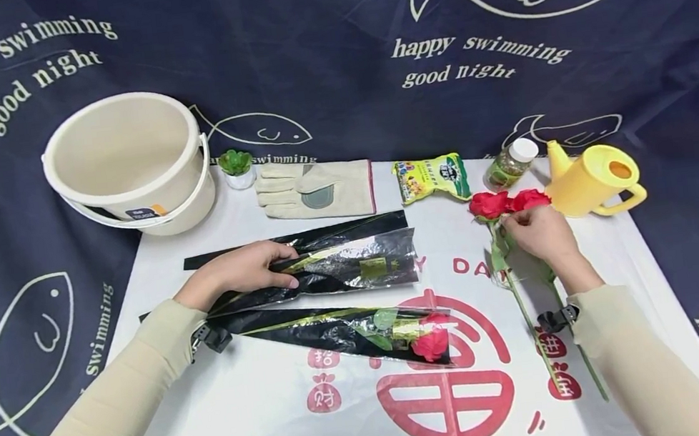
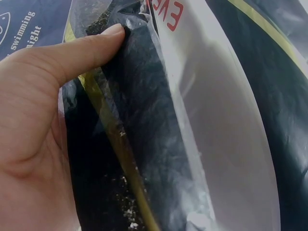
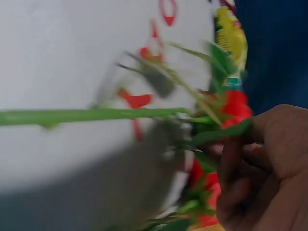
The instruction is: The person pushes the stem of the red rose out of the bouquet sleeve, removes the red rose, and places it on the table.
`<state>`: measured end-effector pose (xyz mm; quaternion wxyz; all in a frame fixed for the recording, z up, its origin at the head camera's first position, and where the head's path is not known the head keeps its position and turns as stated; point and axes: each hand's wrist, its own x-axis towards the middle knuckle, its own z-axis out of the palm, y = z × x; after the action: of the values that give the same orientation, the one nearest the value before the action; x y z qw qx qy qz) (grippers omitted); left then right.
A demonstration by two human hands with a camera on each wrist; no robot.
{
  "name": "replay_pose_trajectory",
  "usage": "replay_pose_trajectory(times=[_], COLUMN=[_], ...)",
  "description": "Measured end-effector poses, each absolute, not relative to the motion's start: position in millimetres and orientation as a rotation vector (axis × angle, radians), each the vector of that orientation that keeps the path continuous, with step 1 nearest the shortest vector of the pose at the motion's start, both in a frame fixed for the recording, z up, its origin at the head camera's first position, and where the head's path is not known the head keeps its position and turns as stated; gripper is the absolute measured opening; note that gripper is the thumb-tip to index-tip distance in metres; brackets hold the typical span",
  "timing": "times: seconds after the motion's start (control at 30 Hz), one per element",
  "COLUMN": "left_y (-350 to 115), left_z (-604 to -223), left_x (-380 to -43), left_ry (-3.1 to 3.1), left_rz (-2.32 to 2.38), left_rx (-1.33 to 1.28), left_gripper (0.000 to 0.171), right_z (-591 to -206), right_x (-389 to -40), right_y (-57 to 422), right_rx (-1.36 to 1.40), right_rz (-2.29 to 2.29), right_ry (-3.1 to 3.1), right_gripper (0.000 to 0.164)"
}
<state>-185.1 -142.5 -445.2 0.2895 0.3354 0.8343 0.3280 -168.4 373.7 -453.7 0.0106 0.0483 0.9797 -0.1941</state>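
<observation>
My left hand [image 1: 251,266] grips a black and clear flower sleeve [image 1: 355,264] with a gold stripe, its thumb [image 2: 96,50] lying over the film and the other fingers mostly hidden. Just behind lies another black sleeve [image 1: 357,229]. Nearer the front, a third sleeve [image 1: 310,330] has a red rose [image 1: 431,338] inside. On the right, my right hand [image 1: 541,228] pinches a red rose by a green leaf [image 3: 221,134] just under its bloom. Two red blooms show there, one rose [image 1: 489,205] left of the other rose [image 1: 529,199], their long stems running toward the front.
A cream bucket [image 1: 192,200] stands at the back left, beside a small potted succulent [image 1: 236,165]. Along the back lie work gloves [image 1: 327,190] and a yellow packet [image 1: 432,178]. A lidded jar [image 1: 508,165] and a yellow watering can [image 1: 591,183] stand behind the roses.
</observation>
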Motion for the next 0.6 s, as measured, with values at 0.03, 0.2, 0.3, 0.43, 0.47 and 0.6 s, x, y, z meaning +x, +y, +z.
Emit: replay_pose_trajectory(times=[0.03, 0.2, 0.3, 0.43, 0.47, 0.6], left_y=[-143, -143, -141, -137, -136, -147], left_z=[-445, -444, -445, -446, -445, -444], left_x=[-185, -186, -189, -191, -192, -190], left_ry=[2.226, 2.219, 2.217, 2.214, 2.211, 2.219], left_rz=[0.876, 0.888, 0.898, 0.915, 0.918, 0.931], left_rx=[0.888, 0.867, 0.889, 0.931, 0.937, 0.908], left_gripper=[0.018, 0.019, 0.016, 0.014, 0.015, 0.024], right_z=[-449, -432, -430, -437, -439, -448], right_x=[-168, -166, -161, -153, -153, -153], right_y=[370, 336, 308, 275, 270, 257], right_rx=[0.143, -0.192, -0.511, -0.671, -0.676, -0.620], right_rz=[-0.594, -0.757, -0.947, -1.080, -1.106, -1.221], right_ry=[3.087, 3.130, 2.928, 2.645, 2.606, 2.556], right_gripper=[0.036, 0.028, 0.021, 0.015, 0.014, 0.015])
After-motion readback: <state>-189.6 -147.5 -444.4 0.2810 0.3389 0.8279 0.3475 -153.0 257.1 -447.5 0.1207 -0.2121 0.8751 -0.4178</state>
